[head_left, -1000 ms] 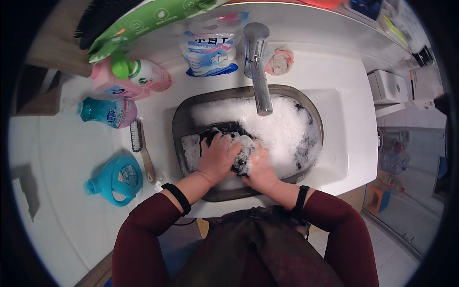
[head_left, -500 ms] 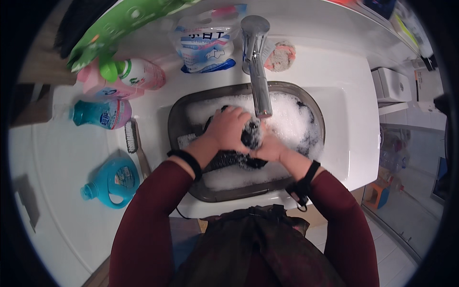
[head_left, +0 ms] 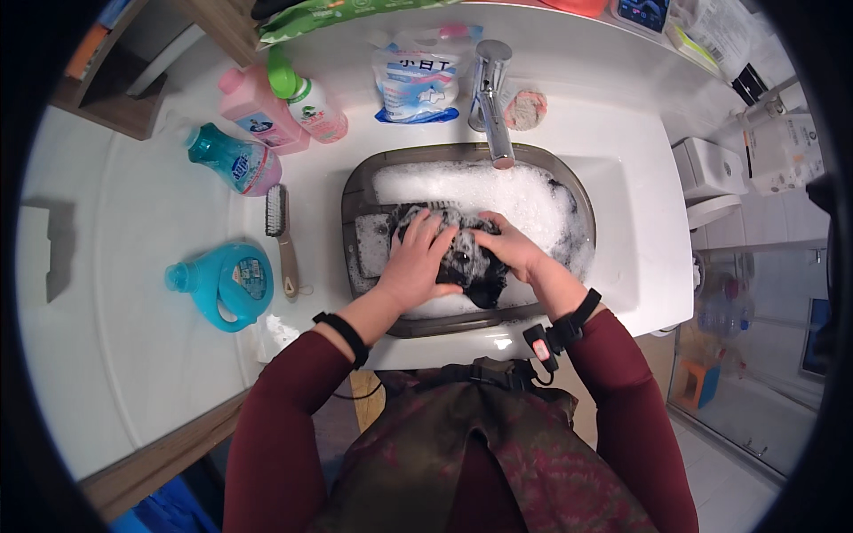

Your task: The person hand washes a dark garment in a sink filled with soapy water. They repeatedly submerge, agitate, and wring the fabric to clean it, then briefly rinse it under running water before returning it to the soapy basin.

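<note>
A wet black cloth [head_left: 469,259], streaked with white suds, lies bunched up in a grey plastic basin [head_left: 355,191] set in the sink. My left hand [head_left: 416,266] grips its left part, the fingers a little apart and curved over the top. At its right side my right hand [head_left: 514,250] holds the cloth between thumb and fingers, with some of those fingers hidden. Under the cloth a ribbed washboard [head_left: 373,247] shows in part. White foam [head_left: 524,200] covers much of the water.
A chrome faucet [head_left: 494,115] reaches over the basin's far rim. Left of the sink are a scrub brush [head_left: 283,235], a blue jug [head_left: 233,284], a teal-and-pink bottle [head_left: 235,162] and pink bottles [head_left: 262,115]. A detergent bag [head_left: 418,78] and a scrunched cloth [head_left: 526,109] stand behind.
The black cloth, lifted and squeezed between my hands before, now lies lower and spread wider. My hands have moved apart. The view has shifted.
</note>
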Motion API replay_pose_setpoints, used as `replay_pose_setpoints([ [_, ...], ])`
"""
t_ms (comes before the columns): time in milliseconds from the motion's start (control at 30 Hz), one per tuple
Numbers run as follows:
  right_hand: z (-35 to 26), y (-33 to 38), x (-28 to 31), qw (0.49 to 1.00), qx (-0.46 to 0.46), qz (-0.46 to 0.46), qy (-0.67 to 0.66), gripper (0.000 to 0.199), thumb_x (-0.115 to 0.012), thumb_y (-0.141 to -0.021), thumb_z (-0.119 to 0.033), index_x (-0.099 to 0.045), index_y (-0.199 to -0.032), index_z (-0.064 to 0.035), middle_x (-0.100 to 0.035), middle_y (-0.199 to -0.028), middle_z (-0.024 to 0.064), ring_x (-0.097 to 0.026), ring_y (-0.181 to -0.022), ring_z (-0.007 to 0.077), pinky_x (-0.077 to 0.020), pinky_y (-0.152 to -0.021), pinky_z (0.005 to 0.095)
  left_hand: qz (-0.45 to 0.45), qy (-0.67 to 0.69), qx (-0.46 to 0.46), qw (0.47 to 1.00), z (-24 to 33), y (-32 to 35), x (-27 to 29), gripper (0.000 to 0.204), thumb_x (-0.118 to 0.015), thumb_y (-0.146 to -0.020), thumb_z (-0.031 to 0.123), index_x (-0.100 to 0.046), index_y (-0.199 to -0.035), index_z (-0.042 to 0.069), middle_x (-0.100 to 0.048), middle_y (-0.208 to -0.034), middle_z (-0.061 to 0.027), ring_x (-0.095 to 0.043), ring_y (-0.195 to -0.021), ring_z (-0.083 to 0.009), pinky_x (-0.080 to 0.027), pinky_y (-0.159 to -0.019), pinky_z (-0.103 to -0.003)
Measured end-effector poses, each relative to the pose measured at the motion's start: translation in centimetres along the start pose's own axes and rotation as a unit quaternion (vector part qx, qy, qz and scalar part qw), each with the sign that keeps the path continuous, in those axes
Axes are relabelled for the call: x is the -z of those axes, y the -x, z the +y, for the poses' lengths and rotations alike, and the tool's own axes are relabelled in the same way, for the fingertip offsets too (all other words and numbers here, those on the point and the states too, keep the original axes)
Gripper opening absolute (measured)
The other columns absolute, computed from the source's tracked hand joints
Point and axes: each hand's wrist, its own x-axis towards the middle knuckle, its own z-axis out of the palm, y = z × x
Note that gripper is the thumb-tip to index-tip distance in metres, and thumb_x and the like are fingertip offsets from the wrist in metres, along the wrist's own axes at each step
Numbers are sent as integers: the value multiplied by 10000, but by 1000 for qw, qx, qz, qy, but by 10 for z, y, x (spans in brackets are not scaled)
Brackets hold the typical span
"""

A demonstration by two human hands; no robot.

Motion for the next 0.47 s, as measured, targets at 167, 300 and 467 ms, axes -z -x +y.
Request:
replay_pose_setpoints([
  [167, 17, 18, -20, 881, 335, 86, 322, 681, -817, -702, -242, -532, -1309, -124, -422, -1403, 277, -409, -1330, 432, -357, -1133, 468, 128, 7, 62, 990, -1, 24, 12, 1182, -957, -520, 415, -347, -1487, 116, -298, -1528, -184, -250, -1445, -448, -254, -1154, -583],
  [300, 29, 36, -40, 787, 381, 85, 477, 904, -792, -656, -227, -370, -1452, -146, -280, -1478, 334, -291, -1358, 548, -289, -1149, 595, 59, -2, 85, 995, 3, 26, -7, 968, -893, -565, 240, -455, -1423, 134, -441, -1388, -194, -401, -1321, -435, -309, -1085, -557],
  [467, 30, 13, -38, 813, 285, 66, 503, 952, -764, -662, -214, -311, -1494, -126, -253, -1499, 327, -245, -1404, 523, -249, -1144, 652, 40, -16, 63, 997, -15, 13, -36, 799, -828, -597, 170, -514, -1330, 121, -490, -1301, -182, -473, -1196, -401, -342, -1021, -540],
])
